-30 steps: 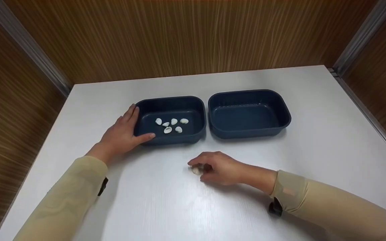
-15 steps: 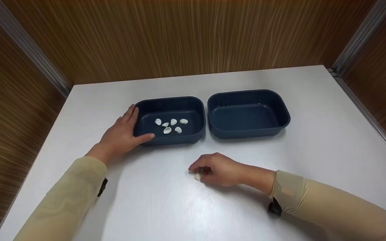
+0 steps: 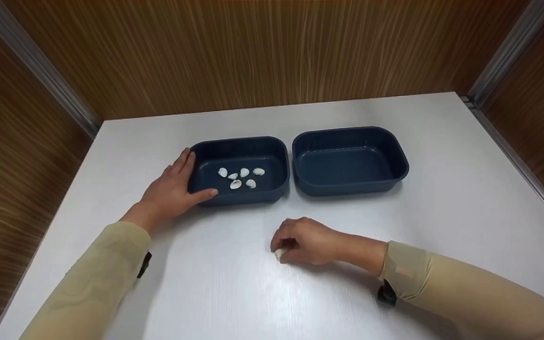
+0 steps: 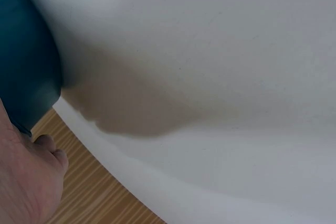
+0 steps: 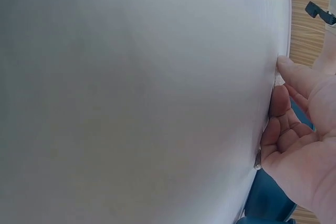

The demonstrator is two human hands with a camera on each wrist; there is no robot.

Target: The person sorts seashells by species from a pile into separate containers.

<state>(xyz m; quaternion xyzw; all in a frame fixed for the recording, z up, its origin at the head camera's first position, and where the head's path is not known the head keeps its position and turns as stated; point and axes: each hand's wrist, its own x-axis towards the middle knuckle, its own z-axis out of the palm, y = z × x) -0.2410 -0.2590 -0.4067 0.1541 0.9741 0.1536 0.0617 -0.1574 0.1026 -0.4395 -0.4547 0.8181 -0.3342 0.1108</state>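
**Colours on the desk: navy, white, wood-brown**

Desk (image 3: pixel 234 293): white, with a faint fine grain running lengthwise; reads pale grey-white in both wrist views.

Left tray (image 3: pixel 272 189): dark navy blue, plain, matte. Teal-blue tint in the left wrist view.

Right tray (image 3: pixel 397 163): same dark navy, faint ribbing on the inner walls.

Shells in left tray (image 3: pixel 241 177): white to cream, some slightly greyish.

Shell (image 3: pixel 279 254) at the right hand (image 3: pixel 307 241): off-white.

Sleeves (image 3: pixel 97 283): pale beige-tan, with a faint wavy tone-on-tone pattern; black strap at each cuff.

Walls (image 3: pixel 253 52): warm brown wood with thin light vertical streaks; silver-grey metal strips at the corners.
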